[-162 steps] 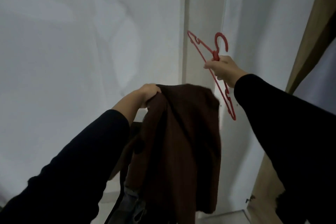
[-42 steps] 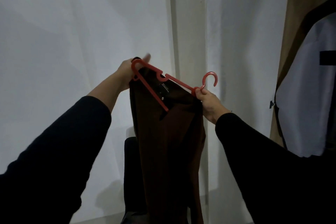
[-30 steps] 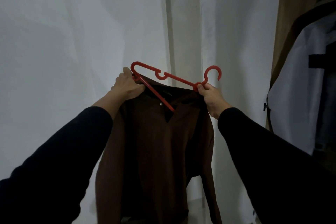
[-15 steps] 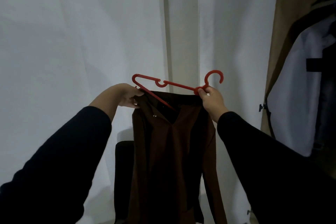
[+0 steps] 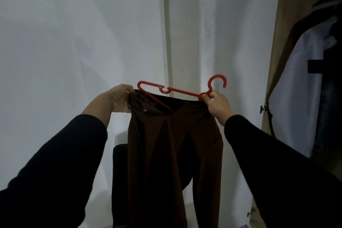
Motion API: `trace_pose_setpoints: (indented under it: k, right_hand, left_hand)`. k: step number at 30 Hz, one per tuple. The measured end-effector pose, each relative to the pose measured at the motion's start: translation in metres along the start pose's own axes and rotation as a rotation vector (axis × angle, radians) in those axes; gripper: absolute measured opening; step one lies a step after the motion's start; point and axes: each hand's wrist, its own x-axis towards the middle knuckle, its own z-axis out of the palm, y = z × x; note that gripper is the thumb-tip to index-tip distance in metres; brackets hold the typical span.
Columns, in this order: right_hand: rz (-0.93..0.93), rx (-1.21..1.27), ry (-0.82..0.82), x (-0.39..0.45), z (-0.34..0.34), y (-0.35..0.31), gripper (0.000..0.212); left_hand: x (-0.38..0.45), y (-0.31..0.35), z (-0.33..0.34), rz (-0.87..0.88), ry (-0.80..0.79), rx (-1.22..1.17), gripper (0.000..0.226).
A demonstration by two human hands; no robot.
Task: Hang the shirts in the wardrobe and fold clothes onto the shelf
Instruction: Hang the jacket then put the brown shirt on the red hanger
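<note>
Brown shirt (image 5: pixel 174 153) now hangs lower than half a second ago, still only half on the red hanger (image 5: pixel 177 91): your left hand (image 5: pixel 118 99) bunches the collar at one end, your right hand (image 5: pixel 215 104) pinches the hook's base. Seat that shoulder before turning to the wardrobe (image 5: pixel 288 24) on your right.

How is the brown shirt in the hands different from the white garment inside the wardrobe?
The brown shirt is dark; the white garment is pale with a black band. The brown shirt is held outside the wardrobe, only partly on the red hanger, by the left hand and right hand; the white garment already hangs inside, untouched. Both hang downward.
</note>
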Motion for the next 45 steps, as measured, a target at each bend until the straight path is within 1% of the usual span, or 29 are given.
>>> trace_pose_setpoints:
  k: [2,5,7,9,11,14,15,17,19,21,24,27,29,31,33,35,36,37,40,43,45]
  right_hand:
    - [-0.01,-0.026,-0.008,-0.001,0.002,0.0,0.036]
    - [-0.015,-0.071,-0.033,-0.003,0.001,0.0,0.036]
    - [-0.015,-0.105,-0.042,-0.003,-0.001,0.002,0.035]
    - [-0.015,-0.138,-0.036,-0.003,-0.003,0.002,0.034]
    - [-0.031,-0.185,-0.023,-0.001,-0.003,0.0,0.032]
    - [-0.065,-0.273,-0.008,-0.003,-0.004,-0.003,0.024]
    - [-0.081,-0.309,-0.007,-0.004,-0.004,-0.002,0.019]
    - [-0.104,-0.374,-0.002,-0.006,-0.005,-0.001,0.012]
    - [-0.131,-0.425,0.016,-0.006,-0.006,-0.002,0.013]
    - [-0.186,-0.501,0.03,-0.006,-0.009,-0.008,0.021]
    - [-0.293,-0.578,0.029,-0.007,-0.01,-0.026,0.027]
    - [-0.316,-0.546,0.001,-0.004,-0.002,-0.035,0.022]
    - [-0.305,-0.464,0.004,0.0,0.001,-0.037,0.017]
    - [-0.305,-0.371,0.04,0.001,-0.003,-0.042,0.022]
    - [-0.297,-0.287,0.092,0.002,-0.011,-0.047,0.027]
    - [-0.285,-0.246,0.121,0.004,-0.018,-0.052,0.029]
    - [-0.286,-0.248,0.127,0.005,-0.021,-0.053,0.03]
    - [-0.286,-0.246,0.133,0.005,-0.023,-0.054,0.03]
    - [-0.28,-0.234,0.124,0.007,-0.028,-0.054,0.029]
    - [-0.247,-0.221,0.117,0.006,-0.028,-0.049,0.029]
    - [-0.218,-0.226,0.108,0.006,-0.028,-0.046,0.03]
  left_hand:
    - [0.003,-0.001,0.006,0.004,0.06,0.071,0.014]
    - [0.011,-0.005,0.012,0.043,0.207,0.206,0.006]
    - [0.018,-0.007,0.012,0.156,0.339,0.354,0.007]
    - [0.024,-0.008,0.012,0.32,0.485,0.553,0.012]
    - [0.025,-0.01,0.016,0.468,0.587,0.772,0.013]
    - [0.028,-0.015,0.02,0.659,0.638,1.079,0.024]
    - [0.029,-0.017,0.019,0.701,0.645,1.136,0.024]
    - [0.027,-0.017,0.019,0.73,0.663,1.195,0.019]
    - [0.024,-0.016,0.022,0.717,0.67,1.216,0.016]
    - [0.02,-0.014,0.03,0.723,0.649,1.19,0.016]
    - [0.016,-0.013,0.048,0.8,0.574,1.142,0.015]
    - [0.014,-0.016,0.068,0.938,0.492,1.074,0.016]
    - [0.014,-0.018,0.074,1.022,0.455,1.051,0.016]
    - [0.015,-0.022,0.072,1.047,0.417,1.045,0.019]
    - [0.02,-0.028,0.063,1.002,0.315,1.028,0.036]
    - [0.024,-0.036,0.05,0.88,0.228,0.989,0.052]
    - [0.027,-0.04,0.043,0.823,0.224,0.963,0.053]
    - [0.028,-0.043,0.038,0.775,0.232,0.935,0.048]
    - [0.028,-0.051,0.033,0.675,0.23,0.848,0.027]
    - [0.029,-0.055,0.032,0.741,0.309,0.845,0.029]
    - [0.03,-0.054,0.03,0.768,0.403,0.934,0.033]
